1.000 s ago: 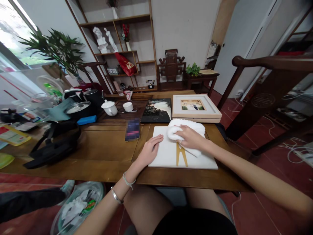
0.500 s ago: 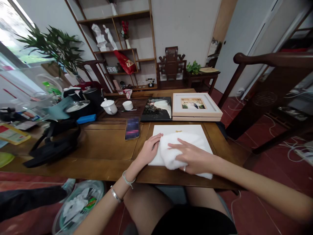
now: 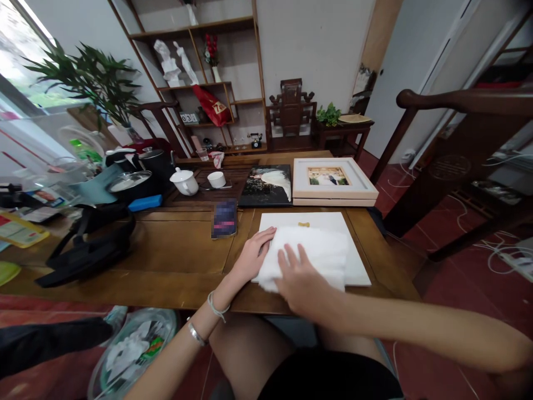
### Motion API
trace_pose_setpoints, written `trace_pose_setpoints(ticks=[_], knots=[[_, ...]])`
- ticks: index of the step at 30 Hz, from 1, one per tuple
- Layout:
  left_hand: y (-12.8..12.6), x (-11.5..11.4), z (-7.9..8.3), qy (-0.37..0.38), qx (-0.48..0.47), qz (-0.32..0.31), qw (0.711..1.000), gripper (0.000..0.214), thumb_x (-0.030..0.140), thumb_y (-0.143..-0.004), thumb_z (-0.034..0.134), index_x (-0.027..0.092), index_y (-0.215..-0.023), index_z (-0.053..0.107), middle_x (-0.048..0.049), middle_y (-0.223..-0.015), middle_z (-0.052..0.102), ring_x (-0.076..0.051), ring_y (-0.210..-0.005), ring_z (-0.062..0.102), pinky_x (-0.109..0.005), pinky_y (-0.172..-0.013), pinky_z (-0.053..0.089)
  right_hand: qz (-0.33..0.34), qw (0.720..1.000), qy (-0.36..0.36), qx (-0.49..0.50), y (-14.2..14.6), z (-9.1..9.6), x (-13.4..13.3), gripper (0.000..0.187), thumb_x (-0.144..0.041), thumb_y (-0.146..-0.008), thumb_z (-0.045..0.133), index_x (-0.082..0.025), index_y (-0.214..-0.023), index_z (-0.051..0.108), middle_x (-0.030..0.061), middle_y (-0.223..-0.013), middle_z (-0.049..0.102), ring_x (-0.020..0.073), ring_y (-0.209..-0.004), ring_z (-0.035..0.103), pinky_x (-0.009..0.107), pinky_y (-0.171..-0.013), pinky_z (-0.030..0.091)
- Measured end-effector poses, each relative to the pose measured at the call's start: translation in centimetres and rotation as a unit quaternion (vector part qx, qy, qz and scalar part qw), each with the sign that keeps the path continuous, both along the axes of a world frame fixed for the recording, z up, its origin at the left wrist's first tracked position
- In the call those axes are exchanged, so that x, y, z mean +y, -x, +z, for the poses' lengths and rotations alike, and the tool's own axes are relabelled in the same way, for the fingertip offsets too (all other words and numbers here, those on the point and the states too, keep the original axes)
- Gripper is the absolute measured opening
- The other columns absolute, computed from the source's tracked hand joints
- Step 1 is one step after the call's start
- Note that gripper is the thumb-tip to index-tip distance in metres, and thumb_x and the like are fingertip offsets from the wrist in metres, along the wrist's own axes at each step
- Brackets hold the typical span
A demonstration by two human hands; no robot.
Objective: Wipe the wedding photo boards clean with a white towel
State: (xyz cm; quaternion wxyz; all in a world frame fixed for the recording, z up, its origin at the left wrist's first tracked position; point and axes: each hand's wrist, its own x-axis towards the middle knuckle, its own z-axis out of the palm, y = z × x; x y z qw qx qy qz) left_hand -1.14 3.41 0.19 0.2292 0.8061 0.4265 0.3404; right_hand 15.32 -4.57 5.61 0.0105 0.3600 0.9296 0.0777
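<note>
A flat white board (image 3: 353, 261) lies on the wooden table (image 3: 179, 250) in front of me, with a small gold mark at its far edge. A folded white cloth (image 3: 320, 250) covers most of the board. My right hand (image 3: 300, 280) lies flat on the cloth's near left part, fingers stretched out and slightly spread. My left hand (image 3: 252, 258) rests on the board's left edge, fingers flat and touching the cloth's side.
Beyond the board lie a framed photo (image 3: 333, 180), a dark photo print (image 3: 266, 186) and a phone (image 3: 225, 218). A tea tray with white cups (image 3: 185, 182), pots and a black bag (image 3: 87, 247) fill the left. A dark wooden chair (image 3: 458, 139) stands right.
My right hand dragged the cloth from the board's far end toward me and to the left, spreading it flatter. The left hand stayed on the board's left edge.
</note>
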Motion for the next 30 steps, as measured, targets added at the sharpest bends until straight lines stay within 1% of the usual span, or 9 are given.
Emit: trace_pose_setpoints(ticks=[3,5,9,13,16,19,22,25,30], knots=[[0.0,0.0,-0.1,0.003,-0.01,-0.007,1.0,0.035,0.018,-0.091,0.04,0.016,-0.116,0.064,-0.0092,-0.128,0.061,-0.02,-0.125,0.052,-0.042,-0.11,0.038,0.095,0.995,0.015,0.017,0.5,0.2,-3.1,0.027,-0.029,-0.079,0.057,-0.015,-0.098,0.071,0.0248,-0.127,0.054,0.0442,-0.117,0.047,0.063,-0.095,0.032],[0.1,0.0,-0.1,0.003,-0.016,-0.014,1.0,0.035,0.019,-0.091,0.04,0.017,-0.116,0.064,-0.008,-0.127,0.062,-0.02,-0.125,0.052,-0.043,-0.11,0.038,0.115,0.992,0.035,0.037,0.1,0.6,-3.2,0.027,-0.031,-0.076,0.06,-0.016,-0.097,0.071,0.0231,-0.123,0.057,0.0413,-0.115,0.049,0.059,-0.098,0.032],[0.1,0.0,-0.2,0.002,-0.014,-0.006,1.0,0.035,0.016,-0.089,0.043,0.017,-0.117,0.064,-0.0088,-0.128,0.061,-0.021,-0.124,0.053,-0.043,-0.109,0.039,0.036,0.996,0.058,0.063,-1.3,1.4,0.5,0.026,-0.025,-0.076,0.059,-0.014,-0.097,0.069,0.02,-0.11,0.063,0.0345,-0.112,0.052,0.051,-0.101,0.031],[0.0,0.0,-0.2,-0.016,0.005,-0.009,1.0,0.038,0.01,-0.087,0.042,0.019,-0.116,0.064,-0.0075,-0.126,0.062,-0.022,-0.121,0.055,-0.041,-0.106,0.041,-0.056,0.992,0.071,0.088,-2.7,1.8,6.3,0.026,-0.019,-0.08,0.052,-0.012,-0.101,0.066,0.018,-0.102,0.066,0.0305,-0.097,0.059,0.043,-0.087,0.039],[-0.1,0.0,-0.2,-0.025,0.014,-0.001,1.0,0.038,0.011,-0.088,0.04,0.019,-0.113,0.066,-0.0068,-0.126,0.062,-0.021,-0.119,0.056,-0.04,-0.106,0.041,-0.067,0.987,0.083,0.124,-2.9,2.0,9.9,0.026,-0.02,-0.086,0.043,-0.013,-0.101,0.064,0.0155,-0.099,0.067,0.028,-0.091,0.06,0.036,-0.078,0.04],[0.0,0.1,-0.2,-0.025,0.017,0.003,1.0,0.037,0.012,-0.088,0.04,0.017,-0.114,0.066,-0.0085,-0.125,0.063,-0.022,-0.12,0.056,-0.04,-0.107,0.041,-0.033,0.985,0.096,0.139,-2.0,2.2,12.2,0.026,-0.019,-0.088,0.04,-0.015,-0.099,0.064,0.0112,-0.102,0.067,0.0243,-0.094,0.059,0.031,-0.078,0.038],[0.1,0.2,-0.1,-0.028,0.013,-0.002,1.0,0.036,0.012,-0.088,0.041,0.019,-0.111,0.068,-0.0069,-0.121,0.065,-0.021,-0.117,0.057,-0.04,-0.105,0.043,0.01,0.982,0.116,0.146,-0.6,2.4,13.3,0.023,-0.018,-0.086,0.044,-0.017,-0.095,0.065,0.0065,-0.1,0.068,0.0209,-0.092,0.058,0.028,-0.077,0.037],[0.1,0.2,-0.1,-0.024,0.008,-0.004,1.0,0.035,0.013,-0.088,0.042,0.019,-0.111,0.068,-0.0065,-0.121,0.066,-0.021,-0.117,0.058,-0.039,-0.104,0.044,0.019,0.98,0.127,0.149,-0.8,2.6,13.3,0.023,-0.018,-0.086,0.045,-0.016,-0.095,0.065,0.0078,-0.098,0.068,0.0213,-0.088,0.058,0.028,-0.074,0.037],[0.1,0.1,-0.2,-0.007,0.001,-0.004,1.0,0.037,0.015,-0.089,0.041,0.018,-0.117,0.065,-0.0064,-0.127,0.061,-0.02,-0.123,0.053,-0.041,-0.11,0.038,-0.012,0.98,0.128,0.152,-6.3,2.2,12.1,0.026,-0.014,-0.085,0.043,-0.015,-0.099,0.065,0.0099,-0.099,0.067,0.0234,-0.088,0.057,0.033,-0.077,0.039]])
